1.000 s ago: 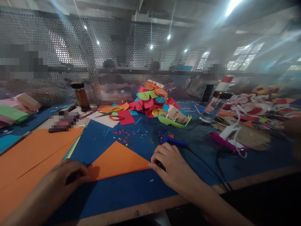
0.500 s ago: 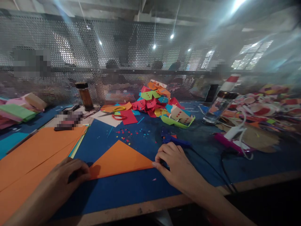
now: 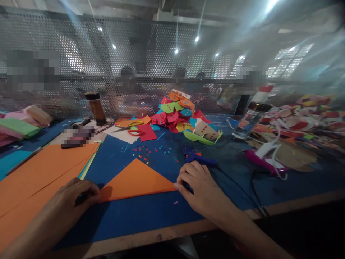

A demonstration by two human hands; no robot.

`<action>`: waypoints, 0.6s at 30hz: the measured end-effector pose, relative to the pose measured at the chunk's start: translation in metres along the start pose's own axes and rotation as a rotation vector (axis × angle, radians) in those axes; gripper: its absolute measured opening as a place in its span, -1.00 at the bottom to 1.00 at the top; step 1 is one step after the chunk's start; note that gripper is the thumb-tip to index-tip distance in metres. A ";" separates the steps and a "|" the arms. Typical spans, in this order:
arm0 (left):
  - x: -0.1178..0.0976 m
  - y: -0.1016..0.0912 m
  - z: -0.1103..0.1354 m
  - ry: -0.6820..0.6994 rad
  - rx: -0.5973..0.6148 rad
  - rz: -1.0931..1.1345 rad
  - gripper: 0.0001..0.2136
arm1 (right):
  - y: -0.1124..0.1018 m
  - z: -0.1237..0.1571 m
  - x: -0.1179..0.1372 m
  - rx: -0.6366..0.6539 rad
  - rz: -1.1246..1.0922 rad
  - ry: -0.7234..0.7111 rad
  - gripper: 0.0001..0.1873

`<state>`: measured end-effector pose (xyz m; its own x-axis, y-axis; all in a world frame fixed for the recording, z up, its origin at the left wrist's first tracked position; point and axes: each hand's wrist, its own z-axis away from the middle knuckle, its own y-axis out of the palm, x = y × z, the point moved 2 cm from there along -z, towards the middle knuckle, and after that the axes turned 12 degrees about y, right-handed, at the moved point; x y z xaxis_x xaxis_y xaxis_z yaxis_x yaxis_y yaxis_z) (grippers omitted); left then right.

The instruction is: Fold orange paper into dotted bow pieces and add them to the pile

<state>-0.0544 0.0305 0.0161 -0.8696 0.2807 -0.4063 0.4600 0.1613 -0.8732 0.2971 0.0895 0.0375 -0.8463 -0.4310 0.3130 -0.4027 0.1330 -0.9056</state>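
Observation:
An orange sheet of paper (image 3: 138,180), folded into a triangle, lies on the blue tabletop with its long edge towards me. My left hand (image 3: 79,196) pinches its left corner between thumb and fingers. At the right corner, my right hand (image 3: 195,183) is closed in a pinch, thumb and index fingertip on the paper. Just beyond my right hand rests a blue glue gun (image 3: 199,157) with a dark cable. Tiny colored paper bits (image 3: 147,153) are scattered past the triangle's tip.
Orange sheets (image 3: 45,172) lie stacked at left, near a phone (image 3: 78,136) and a dark bottle (image 3: 96,109). Scissors (image 3: 132,127) rest on paper scraps. Folded paper pieces (image 3: 175,113) are heaped behind; at right stand a clear bottle (image 3: 249,122) and a magenta-and-white power strip (image 3: 265,162).
The view has shifted very slightly. Both hands stay at the triangle's corners, and the folded sheet looks the same.

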 end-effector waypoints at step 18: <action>0.000 0.002 0.003 -0.040 -0.001 -0.036 -0.73 | 0.001 0.005 0.003 -0.073 0.020 0.051 -0.81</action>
<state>-0.0537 0.0280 0.0132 -0.8920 0.2369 -0.3851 0.4286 0.1719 -0.8870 0.2957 0.0842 0.0363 -0.8703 -0.3821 0.3108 -0.4081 0.2063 -0.8893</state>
